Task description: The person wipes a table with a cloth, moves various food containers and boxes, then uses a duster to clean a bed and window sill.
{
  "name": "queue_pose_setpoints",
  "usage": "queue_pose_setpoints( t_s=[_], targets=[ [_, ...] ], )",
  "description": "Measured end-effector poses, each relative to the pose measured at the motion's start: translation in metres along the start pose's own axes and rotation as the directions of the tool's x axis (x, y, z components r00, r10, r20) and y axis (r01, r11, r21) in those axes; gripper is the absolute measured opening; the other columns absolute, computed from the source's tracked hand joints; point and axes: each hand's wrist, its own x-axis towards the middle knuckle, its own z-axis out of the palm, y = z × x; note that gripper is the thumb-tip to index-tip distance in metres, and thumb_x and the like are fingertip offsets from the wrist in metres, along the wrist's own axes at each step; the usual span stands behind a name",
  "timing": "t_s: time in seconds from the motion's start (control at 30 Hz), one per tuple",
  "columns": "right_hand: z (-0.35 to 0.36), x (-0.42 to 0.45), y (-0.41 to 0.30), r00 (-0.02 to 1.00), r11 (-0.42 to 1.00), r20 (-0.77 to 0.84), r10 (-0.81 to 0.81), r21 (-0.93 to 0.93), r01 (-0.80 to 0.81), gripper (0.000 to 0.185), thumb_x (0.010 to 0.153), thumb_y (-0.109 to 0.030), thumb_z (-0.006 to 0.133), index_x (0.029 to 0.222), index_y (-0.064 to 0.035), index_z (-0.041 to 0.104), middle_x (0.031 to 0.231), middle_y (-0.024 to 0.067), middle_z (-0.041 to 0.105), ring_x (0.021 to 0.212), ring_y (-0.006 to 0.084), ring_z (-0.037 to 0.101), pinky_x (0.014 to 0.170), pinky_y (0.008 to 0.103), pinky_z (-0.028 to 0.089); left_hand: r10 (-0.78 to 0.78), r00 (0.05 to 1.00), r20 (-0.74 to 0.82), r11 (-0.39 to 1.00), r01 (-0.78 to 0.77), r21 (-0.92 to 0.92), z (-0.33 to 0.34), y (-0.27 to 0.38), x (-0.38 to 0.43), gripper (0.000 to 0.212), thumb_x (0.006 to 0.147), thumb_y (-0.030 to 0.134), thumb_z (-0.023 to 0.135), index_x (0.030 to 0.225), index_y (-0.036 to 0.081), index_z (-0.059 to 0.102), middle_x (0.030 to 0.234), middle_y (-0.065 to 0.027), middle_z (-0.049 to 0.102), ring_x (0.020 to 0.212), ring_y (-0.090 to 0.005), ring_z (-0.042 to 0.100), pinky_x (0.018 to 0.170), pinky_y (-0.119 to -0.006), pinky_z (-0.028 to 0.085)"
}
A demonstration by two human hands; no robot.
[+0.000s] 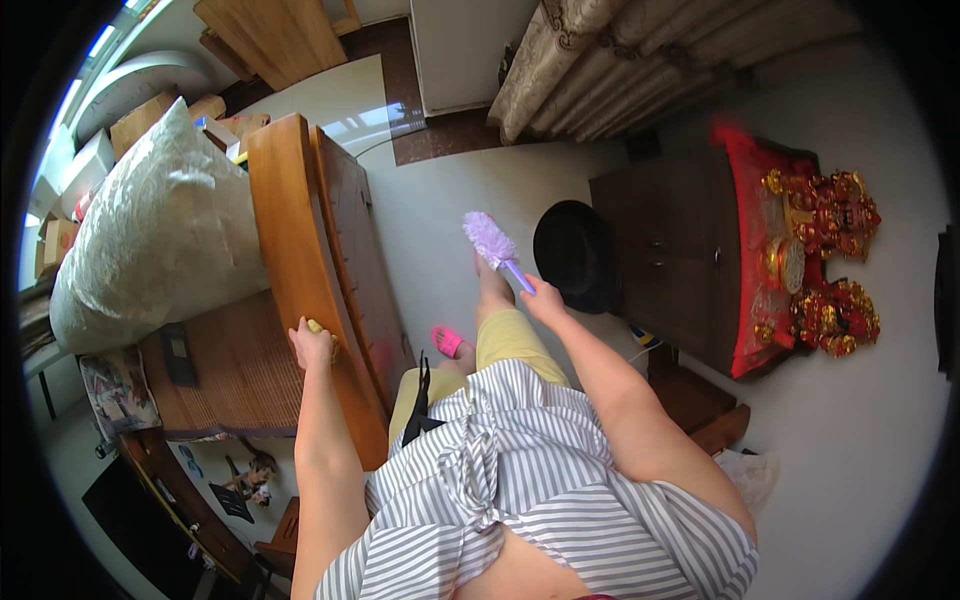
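My right hand (544, 300) grips the handle of a fluffy purple duster (491, 238), its head held out over the pale floor. At the left, my left hand (311, 345) is closed around a yellowish cloth (319, 330), against the top of a wooden bed board (300, 247). Behind that board lies a brown slatted mat (232, 352) with a large pale cushion (165, 240) on it. Most of the cloth is hidden by my fingers.
A dark cabinet (664, 247) stands at the right, its red-covered top (750, 300) bearing gold and red figurines (832, 214). A black basin (574, 255) is beside it. Patterned curtains (592, 82) hang ahead. Cardboard boxes (142, 120) are piled at the far left.
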Motion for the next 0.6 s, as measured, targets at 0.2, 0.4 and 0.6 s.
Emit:
queue_pose_setpoints(
  t_s=[0.2,0.4,0.6],
  targets=[
    [-0.036,0.068,-0.058,0.984,0.996,0.178,-0.028,-0.079,0.043,0.045,0.079,-0.022,0.057,0.123,-0.0129,0.052,0.108,0.0159,0.061,0.1,0.0317,0.058,0.086,0.0377,0.046,0.109,0.967,-0.229,0.972,-0.152,-0.178,-0.017,0.068,0.01,0.052,0.077,0.021,0.062,0.127,0.017,0.047,0.138,-0.0092,0.036,0.118,-0.0269,0.045,0.092,-0.039,0.042],
    [-0.082,0.154,-0.11,0.954,0.97,0.268,-0.135,-0.159,0.182,0.041,0.077,-0.022,0.056,0.118,-0.0165,0.056,0.102,0.0154,0.063,0.094,0.0319,0.06,0.082,0.0401,0.047,0.244,0.932,-0.266,0.831,-0.343,-0.438,-0.031,0.162,0.026,0.044,0.074,0.017,0.067,0.117,0.011,0.056,0.105,-0.0109,0.062,0.098,-0.0266,0.059,0.085,-0.037,0.047],
    [-0.121,0.221,-0.165,0.939,0.943,0.249,-0.237,-0.173,0.284,0.041,0.078,-0.026,0.057,0.117,-0.013,0.057,0.104,0.0161,0.062,0.097,0.032,0.059,0.083,0.0402,0.046,0.327,0.893,-0.309,0.758,-0.443,-0.479,-0.053,0.224,0.032,0.038,0.076,0.011,0.063,0.114,0.015,0.057,0.109,-0.0126,0.059,0.1,-0.031,0.057,0.086,-0.038,0.046]
  ],
)
